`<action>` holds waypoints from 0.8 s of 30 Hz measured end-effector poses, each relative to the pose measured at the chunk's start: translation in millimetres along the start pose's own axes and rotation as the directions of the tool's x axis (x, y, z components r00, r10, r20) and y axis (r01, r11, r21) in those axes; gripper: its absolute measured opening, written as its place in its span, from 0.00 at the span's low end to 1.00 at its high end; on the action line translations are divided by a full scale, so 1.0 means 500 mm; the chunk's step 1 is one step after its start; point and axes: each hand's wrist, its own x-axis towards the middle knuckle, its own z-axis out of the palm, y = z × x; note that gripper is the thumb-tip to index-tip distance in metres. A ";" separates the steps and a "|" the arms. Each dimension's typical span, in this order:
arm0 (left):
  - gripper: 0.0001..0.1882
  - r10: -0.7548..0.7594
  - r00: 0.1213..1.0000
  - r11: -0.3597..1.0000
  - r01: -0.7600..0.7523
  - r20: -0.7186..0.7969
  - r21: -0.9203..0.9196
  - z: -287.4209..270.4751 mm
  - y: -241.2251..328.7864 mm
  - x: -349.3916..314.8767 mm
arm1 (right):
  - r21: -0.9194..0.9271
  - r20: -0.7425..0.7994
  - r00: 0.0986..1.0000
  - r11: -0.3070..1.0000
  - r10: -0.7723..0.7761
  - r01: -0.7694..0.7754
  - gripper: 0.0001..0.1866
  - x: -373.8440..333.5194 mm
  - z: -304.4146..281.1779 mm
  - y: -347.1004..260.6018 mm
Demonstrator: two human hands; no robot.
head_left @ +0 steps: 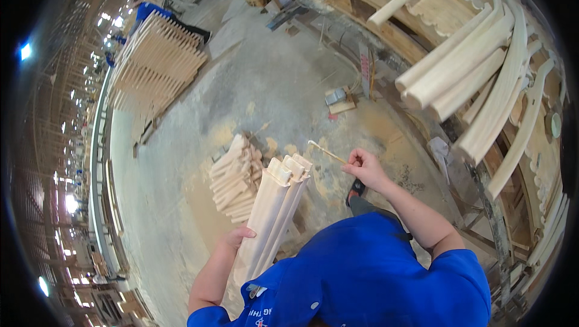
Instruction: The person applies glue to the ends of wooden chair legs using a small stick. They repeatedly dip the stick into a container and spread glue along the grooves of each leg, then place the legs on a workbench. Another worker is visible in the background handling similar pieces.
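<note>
Against my body leans a bundle of pale wooden furniture legs (265,221), tilted, with stepped tenon ends pointing up and away. My left hand (239,238) is closed round the bundle's left side; some of its fingers are hidden behind the wood. In my right hand (367,169) I pinch a thin stick (329,152) with a whitish tip, which may be a small glue brush. The tip points left, a little beyond the tenon ends and apart from them. A pile of similar wooden pieces (235,182) lies on the floor beyond the bundle.
At right, a wooden workbench (416,1) carries several curved wooden parts (482,56). A tall stack of wooden parts (160,62) stands far left, with a person in blue behind it. Sawdust patches (383,125) and a small box (336,96) are on the concrete floor.
</note>
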 end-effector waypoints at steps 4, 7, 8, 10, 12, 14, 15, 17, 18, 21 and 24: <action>0.51 0.133 0.986 0.988 -0.139 0.104 0.061 0.024 0.180 0.087 | 0.585 0.217 0.905 0.694 0.365 -0.420 0.06 0.124 -0.019 -0.035; 0.51 0.252 0.964 0.893 -0.264 0.082 0.365 -0.011 0.314 0.162 | 0.603 0.179 0.897 0.676 0.403 -0.424 0.07 0.187 -0.043 -0.050; 0.51 0.275 0.957 0.882 -0.290 0.093 0.372 -0.007 0.366 0.187 | 0.560 0.046 0.919 0.752 0.392 -0.348 0.07 0.199 -0.060 -0.040; 0.51 0.341 0.933 0.851 -0.359 0.117 0.384 0.023 0.480 0.221 | 0.453 -0.151 0.920 0.852 0.362 -0.262 0.08 0.215 -0.108 -0.018; 0.50 0.374 0.925 0.864 -0.375 0.071 0.336 0.065 0.594 0.248 | 0.367 -0.307 0.883 0.900 0.356 -0.236 0.09 0.198 -0.178 0.023; 0.49 0.431 0.900 0.830 -0.423 0.061 0.363 0.076 0.704 0.284 | 0.276 -0.427 0.835 0.929 0.348 -0.246 0.09 0.169 -0.232 0.072; 0.49 0.468 0.879 0.786 -0.460 0.087 0.412 0.068 0.767 0.314 | 0.221 -0.510 0.777 0.929 0.369 -0.297 0.09 0.154 -0.254 0.101; 0.47 0.512 0.846 0.701 -0.510 0.146 0.498 0.085 0.890 0.380 | 0.155 -0.654 0.707 0.963 0.268 -0.221 0.11 0.113 -0.280 0.141; 0.46 0.524 0.832 0.658 -0.531 0.182 0.533 0.106 0.954 0.413 | 0.142 -0.716 0.654 0.968 0.243 -0.205 0.10 0.091 -0.290 0.162; 0.43 0.508 0.816 0.596 -0.563 0.274 0.573 0.183 1.134 0.529 | 0.187 -0.854 0.448 0.960 0.264 -0.209 0.10 0.027 -0.277 0.220; 0.38 0.481 0.801 0.559 -0.593 0.356 0.580 0.245 1.298 0.658 | 0.375 -0.891 0.175 0.896 0.419 -0.236 0.07 0.025 -0.221 0.201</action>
